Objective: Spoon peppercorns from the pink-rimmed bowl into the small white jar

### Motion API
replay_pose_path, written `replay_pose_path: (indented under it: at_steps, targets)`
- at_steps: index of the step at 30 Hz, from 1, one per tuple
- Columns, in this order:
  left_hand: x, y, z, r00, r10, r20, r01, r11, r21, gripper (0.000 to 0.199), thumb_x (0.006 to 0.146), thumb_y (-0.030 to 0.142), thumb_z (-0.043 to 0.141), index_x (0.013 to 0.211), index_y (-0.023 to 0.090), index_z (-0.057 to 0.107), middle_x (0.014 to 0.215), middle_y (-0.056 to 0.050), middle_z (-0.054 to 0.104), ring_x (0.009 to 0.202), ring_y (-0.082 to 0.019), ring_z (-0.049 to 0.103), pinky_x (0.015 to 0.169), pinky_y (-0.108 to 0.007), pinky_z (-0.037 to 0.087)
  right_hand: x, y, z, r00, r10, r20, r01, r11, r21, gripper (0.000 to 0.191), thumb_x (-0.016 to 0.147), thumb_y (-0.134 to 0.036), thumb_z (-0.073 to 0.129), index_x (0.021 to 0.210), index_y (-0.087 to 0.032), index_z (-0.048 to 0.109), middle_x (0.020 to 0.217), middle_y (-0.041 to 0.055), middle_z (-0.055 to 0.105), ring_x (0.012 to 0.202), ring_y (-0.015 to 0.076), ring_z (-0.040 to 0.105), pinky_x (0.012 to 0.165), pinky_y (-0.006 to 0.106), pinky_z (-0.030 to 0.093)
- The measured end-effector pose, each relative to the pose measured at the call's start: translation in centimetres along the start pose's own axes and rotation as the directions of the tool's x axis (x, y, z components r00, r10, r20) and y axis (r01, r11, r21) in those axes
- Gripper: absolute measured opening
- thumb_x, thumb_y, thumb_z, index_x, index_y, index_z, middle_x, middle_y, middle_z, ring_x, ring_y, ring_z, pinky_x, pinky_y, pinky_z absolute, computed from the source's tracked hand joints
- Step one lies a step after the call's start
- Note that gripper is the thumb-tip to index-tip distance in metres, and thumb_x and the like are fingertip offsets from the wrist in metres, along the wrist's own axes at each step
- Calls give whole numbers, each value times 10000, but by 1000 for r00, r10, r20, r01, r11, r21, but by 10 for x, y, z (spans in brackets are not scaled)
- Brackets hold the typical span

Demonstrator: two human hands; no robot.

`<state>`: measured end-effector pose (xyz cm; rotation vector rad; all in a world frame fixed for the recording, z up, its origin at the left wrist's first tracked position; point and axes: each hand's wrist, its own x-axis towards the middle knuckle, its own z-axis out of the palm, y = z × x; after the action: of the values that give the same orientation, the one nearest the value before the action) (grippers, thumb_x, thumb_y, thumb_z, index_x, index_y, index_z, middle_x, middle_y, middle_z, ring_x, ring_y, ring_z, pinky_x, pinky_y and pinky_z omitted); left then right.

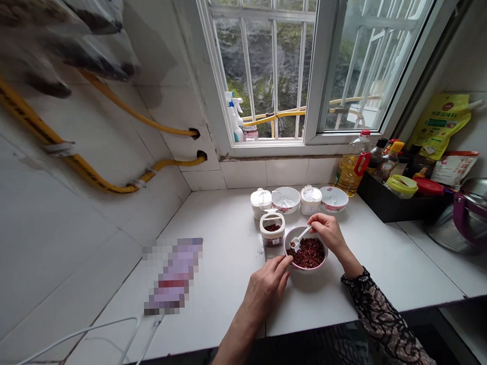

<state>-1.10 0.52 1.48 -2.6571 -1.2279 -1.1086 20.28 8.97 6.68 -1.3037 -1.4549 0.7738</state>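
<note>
A white bowl with a pink rim [325,254] stands on the counter, filled with dark red dried grains [310,252] that look like Sichuan peppercorns. My right hand [329,234] pinches the handle of a small white spoon [296,242], whose scoop is over the grains at the bowl's left side. With its fingertips, my left hand [269,283] grips the bowl's near-left rim. Just left of the bowl is an open seasoning jar [272,239] with similar dark red grains inside; its clear lid [268,201] is tipped up.
Behind stand two white lidded jars [261,204] [310,200] and two white bowls [286,200] [334,199]. An oil bottle [349,171], a black box of condiments [382,199] and a metal pot [455,223] line the right. Left lies a blurred purple object [175,278] near a white cable [133,335].
</note>
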Motion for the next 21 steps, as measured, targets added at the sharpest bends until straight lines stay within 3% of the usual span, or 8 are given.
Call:
replay_pose_path:
  at_steps: [4, 12, 18, 21]
  targets:
    - [0, 0, 0, 1000, 3, -2, -3, 1000, 1, 369, 928, 100, 454, 1275, 216, 501, 1107, -88, 686, 951, -192, 694, 758, -281, 589, -1, -1, 0, 1000, -29, -10, 28, 996, -80, 162, 666, -258, 490, 646, -206, 642, 519, -12, 620, 528, 164, 570, 566, 273, 443]
    - [1, 1, 0, 1000, 17, -23, -17, 1000, 9, 342, 935, 99, 461, 1256, 202, 511, 1082, -81, 687, 923, -189, 695, 726, -270, 589, -1, -2, 0, 1000, -13, -27, 11, 997, -77, 164, 653, -267, 486, 636, -206, 638, 506, -11, 612, 525, 165, 562, 570, 281, 442]
    - [1, 1, 0, 1000, 12, -13, -12, 1000, 11, 359, 920, 89, 471, 1258, 202, 508, 1088, -83, 687, 926, -192, 696, 733, -276, 590, 3, -7, -1, 998, 53, -16, -51, 993, 106, 126, 633, -276, 520, 638, -200, 620, 510, -10, 601, 523, 161, 563, 585, 289, 463]
    - [1, 0, 0, 1000, 20, -19, -19, 1000, 17, 356, 921, 85, 462, 1256, 198, 503, 1090, -87, 687, 931, -196, 695, 731, -277, 589, 6, -13, 5, 999, 31, -45, -23, 986, 167, 123, 672, -289, 549, 686, -193, 624, 570, 10, 640, 560, 172, 605, 618, 301, 491]
